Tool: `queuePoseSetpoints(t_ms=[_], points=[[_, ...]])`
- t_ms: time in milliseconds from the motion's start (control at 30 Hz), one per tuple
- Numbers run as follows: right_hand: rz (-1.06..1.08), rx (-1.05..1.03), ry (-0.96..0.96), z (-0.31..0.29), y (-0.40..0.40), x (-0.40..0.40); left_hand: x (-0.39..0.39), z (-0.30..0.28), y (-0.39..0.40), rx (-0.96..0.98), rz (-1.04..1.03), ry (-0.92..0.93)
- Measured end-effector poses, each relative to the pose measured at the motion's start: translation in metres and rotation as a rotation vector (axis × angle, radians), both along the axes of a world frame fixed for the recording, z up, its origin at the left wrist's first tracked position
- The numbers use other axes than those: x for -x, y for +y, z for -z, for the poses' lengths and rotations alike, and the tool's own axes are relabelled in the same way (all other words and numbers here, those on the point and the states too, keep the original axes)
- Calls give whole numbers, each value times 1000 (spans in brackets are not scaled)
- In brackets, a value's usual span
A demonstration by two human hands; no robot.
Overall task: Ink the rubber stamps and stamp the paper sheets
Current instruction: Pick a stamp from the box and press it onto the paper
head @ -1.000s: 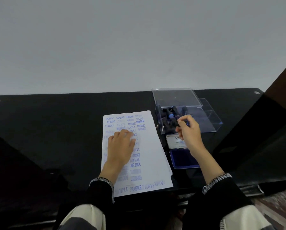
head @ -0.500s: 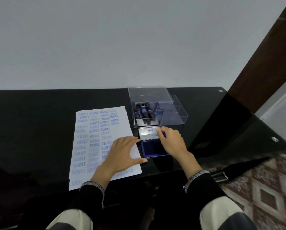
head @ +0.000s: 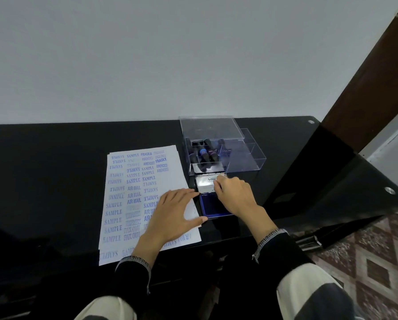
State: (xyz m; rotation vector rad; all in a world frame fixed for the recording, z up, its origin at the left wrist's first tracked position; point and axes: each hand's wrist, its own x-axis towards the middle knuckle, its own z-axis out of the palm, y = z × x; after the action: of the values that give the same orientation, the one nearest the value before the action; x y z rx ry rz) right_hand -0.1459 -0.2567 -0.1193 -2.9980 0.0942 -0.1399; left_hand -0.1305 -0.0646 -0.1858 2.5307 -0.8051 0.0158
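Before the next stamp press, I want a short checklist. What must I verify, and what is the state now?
1. Ink pad open, blue surface exposed: ok.
2. Stamp held in right hand: cannot tell; fingers curl at the pad lid.
3. Left hand flat on the paper sheets: ok.
4. Free space on top sheet: ok, right side.
5. Stamps in clear box reachable: ok.

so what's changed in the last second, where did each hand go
The right hand left the clear stamp box and came back toward the person to the open ink pad; its fingertips now rest on the silver lid, and whether it holds a stamp cannot be seen. The left hand slid right across the stamped paper sheets to their right edge beside the pad. Sheets, box and pad stayed put.
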Motion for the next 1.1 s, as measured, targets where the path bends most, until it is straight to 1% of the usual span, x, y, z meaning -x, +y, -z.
queuePoseSetpoints(t_ms=[233, 600, 767, 1100], points=[[22, 47, -53, 9, 3, 0, 1, -1, -1, 14, 3, 7], [53, 49, -52, 14, 3, -3, 1, -2, 0, 4, -8, 1], [43, 29, -11, 12, 2, -12, 0, -2, 0, 20, -11, -4], [103, -2, -75, 24, 7, 1, 1, -3, -1, 11, -15, -3]])
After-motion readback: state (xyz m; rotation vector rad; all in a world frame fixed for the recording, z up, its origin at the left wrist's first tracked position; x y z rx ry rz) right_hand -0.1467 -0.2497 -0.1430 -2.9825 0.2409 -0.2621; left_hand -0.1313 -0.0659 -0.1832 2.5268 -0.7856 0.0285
